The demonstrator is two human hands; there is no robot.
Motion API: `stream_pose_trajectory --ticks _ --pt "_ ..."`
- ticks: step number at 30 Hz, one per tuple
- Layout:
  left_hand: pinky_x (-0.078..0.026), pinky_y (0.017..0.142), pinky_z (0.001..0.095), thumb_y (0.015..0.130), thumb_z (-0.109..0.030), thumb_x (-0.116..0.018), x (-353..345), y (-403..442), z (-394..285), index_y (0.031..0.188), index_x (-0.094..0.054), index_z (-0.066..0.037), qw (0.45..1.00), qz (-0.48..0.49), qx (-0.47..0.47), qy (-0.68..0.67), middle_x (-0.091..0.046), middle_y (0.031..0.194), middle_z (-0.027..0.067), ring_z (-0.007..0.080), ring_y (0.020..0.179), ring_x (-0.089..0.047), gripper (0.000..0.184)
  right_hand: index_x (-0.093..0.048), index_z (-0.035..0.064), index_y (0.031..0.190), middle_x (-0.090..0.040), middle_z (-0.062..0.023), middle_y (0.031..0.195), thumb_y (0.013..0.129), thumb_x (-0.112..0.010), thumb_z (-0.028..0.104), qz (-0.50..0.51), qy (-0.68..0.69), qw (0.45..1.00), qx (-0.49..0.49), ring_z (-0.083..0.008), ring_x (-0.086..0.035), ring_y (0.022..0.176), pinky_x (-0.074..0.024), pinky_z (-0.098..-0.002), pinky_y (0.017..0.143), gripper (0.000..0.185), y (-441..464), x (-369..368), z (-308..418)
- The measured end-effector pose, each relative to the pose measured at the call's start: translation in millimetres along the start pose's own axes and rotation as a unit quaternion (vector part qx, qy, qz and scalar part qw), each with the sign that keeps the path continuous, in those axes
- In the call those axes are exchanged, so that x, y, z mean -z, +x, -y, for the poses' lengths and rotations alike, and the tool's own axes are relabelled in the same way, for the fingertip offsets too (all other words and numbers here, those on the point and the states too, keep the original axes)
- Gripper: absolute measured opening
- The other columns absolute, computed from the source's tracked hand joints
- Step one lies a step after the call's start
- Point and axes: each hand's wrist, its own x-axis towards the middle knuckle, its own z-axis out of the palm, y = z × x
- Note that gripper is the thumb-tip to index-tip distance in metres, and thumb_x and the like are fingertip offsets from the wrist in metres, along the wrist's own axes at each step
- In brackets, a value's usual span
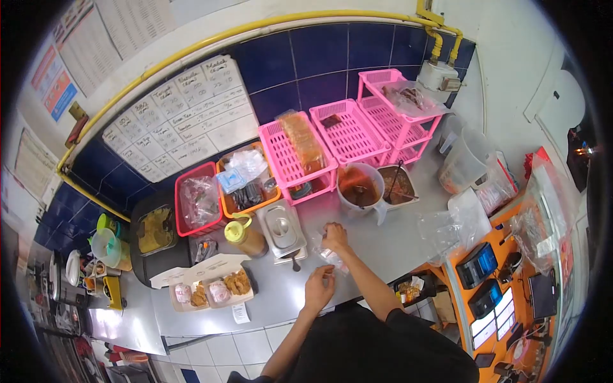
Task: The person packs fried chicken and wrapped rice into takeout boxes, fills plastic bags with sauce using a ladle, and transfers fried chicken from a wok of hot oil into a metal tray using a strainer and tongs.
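A small clear plastic bag (331, 257) lies on the steel counter between my two hands. My right hand (334, 237) is at its far end, fingers bent down and closed on the plastic. My left hand (319, 288) is at the near end, with curled fingertips pinched at the bag's edge. Left of them are a lidded steel container (281, 228) and a dark spoon or ladle (295, 263). Beyond my right hand stands a clear jug (361, 190) of red-brown sauce. An open box (211, 291) at the left holds fried chicken and wrapped white bundles.
Pink baskets (350, 132), a red basket (196, 199) and an orange basket (246, 180) line the back wall. A yellow-capped bottle (245, 237) stands near the box. A steel tray of sauce (398, 186) sits beside the jug. Loose plastic bags (442, 231) lie at the right.
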Motion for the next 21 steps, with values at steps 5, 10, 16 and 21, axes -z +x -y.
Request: stream_pose_trajectory --ticks 5,10,16,21 --pt "-0.052 0.077 0.0377 0.086 -0.012 -0.062 -43.3 19.2 16.5 0.108 -0.063 -0.004 0.994 -0.088 0.044 0.041 -0.065 0.100 0.0158 0.0272 0.085 -0.066 0.024 -0.064 0.0038 0.092 -0.065 -0.0155 0.085 0.078 -0.068 0.018 -0.063 0.124 0.988 0.066 -0.0334 -0.062 0.092 -0.0469 -0.0414 0.084 0.020 -21.6 41.8 -14.7" --pt "-0.054 0.075 0.0380 0.088 -0.014 -0.061 -64.7 41.1 8.6 0.110 -0.062 0.000 0.981 -0.160 0.108 0.017 -0.064 0.104 0.0168 0.0271 0.089 -0.065 0.026 -0.061 0.0078 0.122 -0.060 -0.0126 0.116 0.091 -0.056 0.020 -0.116 0.167 0.959 0.197 -0.0299 -0.054 0.108 -0.0406 -0.0426 0.094 0.034 -48.1 75.9 -29.3" --pt "-0.052 0.086 0.0372 0.091 -0.020 -0.061 -72.3 59.8 2.9 0.125 -0.051 0.006 0.972 -0.217 0.092 -0.002 -0.059 0.116 0.0235 0.0322 0.103 -0.062 0.043 -0.058 0.0048 0.118 -0.061 -0.0101 0.113 0.095 -0.051 0.015 -0.066 0.444 0.892 0.059 -0.0218 -0.058 0.101 -0.0453 -0.0357 0.086 0.026 -70.2 98.4 -35.8" --pt "-0.052 0.081 0.0329 0.093 -0.027 -0.062 -67.0 73.9 -11.5 0.111 -0.062 0.003 0.932 -0.075 0.186 -0.303 -0.062 0.109 0.0125 0.0177 0.093 -0.062 0.035 -0.053 0.0041 0.106 -0.063 -0.0100 0.101 0.089 -0.055 -0.003 0.028 0.754 0.642 -0.141 -0.0183 -0.063 0.095 -0.0516 -0.0306 0.083 0.018 -100.2 109.5 -36.7"
